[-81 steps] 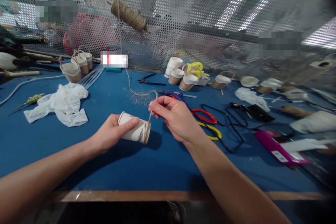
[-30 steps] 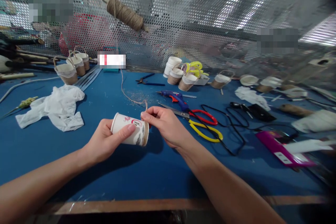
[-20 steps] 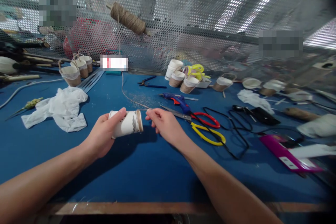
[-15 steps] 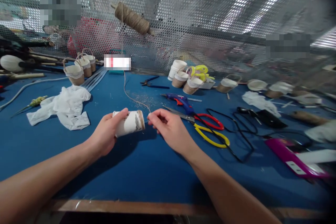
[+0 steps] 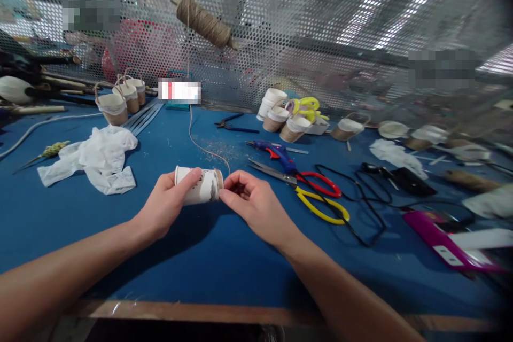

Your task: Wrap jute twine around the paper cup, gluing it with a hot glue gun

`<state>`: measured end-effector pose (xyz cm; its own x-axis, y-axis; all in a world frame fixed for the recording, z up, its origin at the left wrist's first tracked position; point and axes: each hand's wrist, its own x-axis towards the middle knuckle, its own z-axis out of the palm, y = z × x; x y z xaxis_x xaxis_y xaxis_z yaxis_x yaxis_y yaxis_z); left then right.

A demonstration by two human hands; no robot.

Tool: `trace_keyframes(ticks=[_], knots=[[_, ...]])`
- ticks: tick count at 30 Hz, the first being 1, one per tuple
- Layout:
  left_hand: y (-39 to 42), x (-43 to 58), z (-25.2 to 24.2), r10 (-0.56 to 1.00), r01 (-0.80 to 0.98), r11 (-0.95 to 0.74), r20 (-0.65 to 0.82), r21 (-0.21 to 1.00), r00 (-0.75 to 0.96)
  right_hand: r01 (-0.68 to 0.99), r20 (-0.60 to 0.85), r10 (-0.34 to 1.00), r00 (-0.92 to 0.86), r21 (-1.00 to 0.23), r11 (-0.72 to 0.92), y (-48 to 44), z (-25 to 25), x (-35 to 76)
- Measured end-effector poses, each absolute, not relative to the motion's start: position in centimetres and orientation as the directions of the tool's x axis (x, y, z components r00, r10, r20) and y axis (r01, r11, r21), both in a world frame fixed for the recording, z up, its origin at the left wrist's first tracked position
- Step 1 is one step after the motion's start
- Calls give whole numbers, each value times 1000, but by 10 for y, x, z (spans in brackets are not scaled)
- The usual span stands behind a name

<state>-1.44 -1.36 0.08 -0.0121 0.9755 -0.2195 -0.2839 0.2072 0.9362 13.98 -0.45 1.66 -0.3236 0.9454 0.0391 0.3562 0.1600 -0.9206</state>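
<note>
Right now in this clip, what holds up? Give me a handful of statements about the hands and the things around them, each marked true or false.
1. The left hand holds a paper cup on its side. True.
2. The scissors have two red handles. False: the scissors have one red handle and one yellow.
3. The right hand is at the cup's brown-banded end. True.
4. The glue gun is in the right hand. False: the glue gun lies on the table.
5. The spool of twine is higher up than the table. True.
</note>
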Motion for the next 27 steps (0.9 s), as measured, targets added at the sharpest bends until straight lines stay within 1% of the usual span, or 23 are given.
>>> trace_keyframes(ticks=[3,8,11,14,20,23,27], knots=[[-14,-15,0,985,-238,165,-171,957,-2,350,28,945,-327,-925,149,-5,18,140],[-16,-16,-1,998,-141,53,-48,989,38,338,27,945,-326,-930,143,-5,19,141],[-18,-17,-1,999,-64,7,-3,998,50,323,5,947,-321,-940,115,-4,20,141],[-20,-18,-3,993,14,-74,73,997,95,297,-21,950,-313,-952,77,-4,20,142],[-22,-20,-8,961,139,-235,208,962,183,225,-45,948,-315,-974,28,-2,19,144],[-22,-22,-9,935,215,-318,268,923,233,214,-58,950,-308,-977,9,-2,19,145],[-23,-25,-10,901,302,-411,333,860,276,133,-98,946,-310,-989,-59,-2,19,144]])
